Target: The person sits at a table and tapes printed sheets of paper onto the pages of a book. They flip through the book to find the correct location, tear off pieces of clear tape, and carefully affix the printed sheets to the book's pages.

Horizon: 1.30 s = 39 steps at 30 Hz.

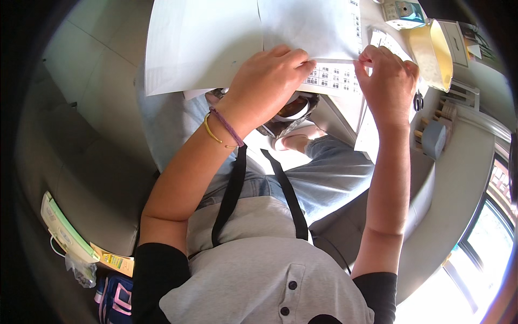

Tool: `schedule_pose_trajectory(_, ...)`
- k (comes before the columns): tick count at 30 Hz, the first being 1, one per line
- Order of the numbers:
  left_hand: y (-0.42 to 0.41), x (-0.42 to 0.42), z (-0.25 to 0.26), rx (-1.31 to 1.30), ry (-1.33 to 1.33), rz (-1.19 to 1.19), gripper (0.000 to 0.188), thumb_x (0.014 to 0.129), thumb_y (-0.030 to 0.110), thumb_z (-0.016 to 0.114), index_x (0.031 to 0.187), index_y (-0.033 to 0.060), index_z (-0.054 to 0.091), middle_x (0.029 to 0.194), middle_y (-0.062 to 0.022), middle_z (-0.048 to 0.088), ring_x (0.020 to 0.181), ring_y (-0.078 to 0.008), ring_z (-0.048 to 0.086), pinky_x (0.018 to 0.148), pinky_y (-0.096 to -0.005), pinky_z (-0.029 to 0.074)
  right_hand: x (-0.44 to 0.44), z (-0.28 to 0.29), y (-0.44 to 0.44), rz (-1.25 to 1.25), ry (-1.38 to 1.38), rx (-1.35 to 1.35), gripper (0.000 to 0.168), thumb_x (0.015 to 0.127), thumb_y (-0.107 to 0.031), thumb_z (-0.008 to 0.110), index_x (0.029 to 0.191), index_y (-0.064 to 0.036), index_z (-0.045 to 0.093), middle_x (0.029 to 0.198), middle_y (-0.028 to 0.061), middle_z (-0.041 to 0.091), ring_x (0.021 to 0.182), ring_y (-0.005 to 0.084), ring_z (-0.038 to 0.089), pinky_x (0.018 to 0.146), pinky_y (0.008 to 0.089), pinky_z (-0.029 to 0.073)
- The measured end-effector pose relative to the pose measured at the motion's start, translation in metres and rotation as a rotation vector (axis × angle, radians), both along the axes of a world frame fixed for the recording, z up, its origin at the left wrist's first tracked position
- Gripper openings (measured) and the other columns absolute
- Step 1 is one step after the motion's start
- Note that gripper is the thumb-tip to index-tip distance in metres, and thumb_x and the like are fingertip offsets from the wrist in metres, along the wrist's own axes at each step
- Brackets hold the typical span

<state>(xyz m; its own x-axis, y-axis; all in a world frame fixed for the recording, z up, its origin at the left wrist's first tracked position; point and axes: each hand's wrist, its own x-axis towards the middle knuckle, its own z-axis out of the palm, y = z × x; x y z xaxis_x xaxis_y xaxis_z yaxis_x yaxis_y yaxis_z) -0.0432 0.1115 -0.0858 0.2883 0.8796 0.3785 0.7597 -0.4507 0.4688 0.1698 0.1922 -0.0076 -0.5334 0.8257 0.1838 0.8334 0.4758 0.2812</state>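
Observation:
A large white paper sheet point(202, 44) spreads before me, with a dark vertical line or seam near its middle. My left hand point(271, 79) bends over its near side, thumb and fingers pinching the edge of a white sheet point(311, 30). At the right end of that same edge, my right hand point(386, 83) pinches with thumb and forefinger. A narrow pale band runs between the two hands; whether it is a fold or a separate strip, I cannot tell. Just below it shows a printed sheet point(334, 77) with a grid of characters.
Black-handled scissors point(418, 100) lie right of my right hand. Beyond stand a yellow container point(431, 56) and a blue-and-white box-shaped object point(404, 15). A lined bin point(293, 107) sits below the papers, near my slippered foot point(295, 141). A grey sofa point(93, 174) extends left.

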Motion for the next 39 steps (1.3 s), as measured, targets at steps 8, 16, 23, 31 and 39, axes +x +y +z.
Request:
schedule_pose_trajectory(8, 0.003, 0.002, -0.004, -0.007, 0.072, 0.005, 0.046, 0.079, 0.006, 0.070, 0.125, 0.0120, 0.069, 0.117, 0.0017, 0.062, 0.106, -0.0199, 0.061, 0.088, -0.0349, 0.054, -0.003, -0.007, 0.007, -0.008, -0.041, -0.017, 0.009, 0.086, -0.021, 0.077, 0.090, -0.016, 0.071, 0.087, -0.0019, 0.070, 0.083, 0.0184, 0.069, 0.098, 0.0460, 0.044)
schedule_pose_trajectory(16, 0.006, 0.006, -0.010, 0.012, 0.069, 0.014, 0.045, 0.080, 0.008, 0.070, 0.125, 0.0133, 0.070, 0.113, 0.0022, 0.060, 0.099, -0.0198, 0.060, 0.083, -0.0353, 0.053, -0.006, -0.011, 0.006, -0.030, -0.100, -0.036, 0.010, 0.085, -0.022, 0.079, 0.090, -0.016, 0.072, 0.086, -0.0023, 0.070, 0.085, 0.0177, 0.070, 0.099, 0.0458, 0.045)
schedule_pose_trajectory(23, 0.009, 0.020, -0.003, -0.074, 0.132, 0.057, 0.049, 0.081, 0.008, 0.067, 0.129, 0.0194, 0.069, 0.109, 0.0014, 0.059, 0.093, -0.0207, 0.060, 0.077, -0.0390, 0.051, -0.008, -0.013, 0.003, -0.047, -0.103, -0.057, 0.010, 0.085, -0.021, 0.078, 0.090, -0.016, 0.071, 0.086, -0.0010, 0.070, 0.085, 0.0191, 0.070, 0.096, 0.0453, 0.044)
schedule_pose_trajectory(31, 0.016, 0.030, -0.001, -0.116, 0.149, 0.076, 0.058, 0.077, 0.013, 0.070, 0.133, 0.0254, 0.068, 0.105, 0.0004, 0.061, 0.092, -0.0204, 0.061, 0.073, -0.0392, 0.050, -0.007, -0.019, 0.003, -0.061, -0.103, -0.070, 0.007, 0.087, -0.019, 0.075, 0.091, -0.015, 0.071, 0.085, 0.0007, 0.070, 0.084, 0.0208, 0.070, 0.093, 0.0455, 0.044)
schedule_pose_trajectory(39, 0.028, 0.055, -0.013, 0.035, 0.095, 0.059, 0.032, 0.077, 0.010, 0.065, 0.109, 0.0124, 0.071, 0.100, -0.0003, 0.059, 0.086, -0.0198, 0.061, 0.071, -0.0386, 0.049, -0.007, -0.024, 0.003, -0.059, -0.128, -0.041, 0.004, 0.090, -0.021, 0.071, 0.091, -0.017, 0.071, 0.083, 0.0009, 0.069, 0.082, 0.0206, 0.070, 0.093, 0.0452, 0.044)
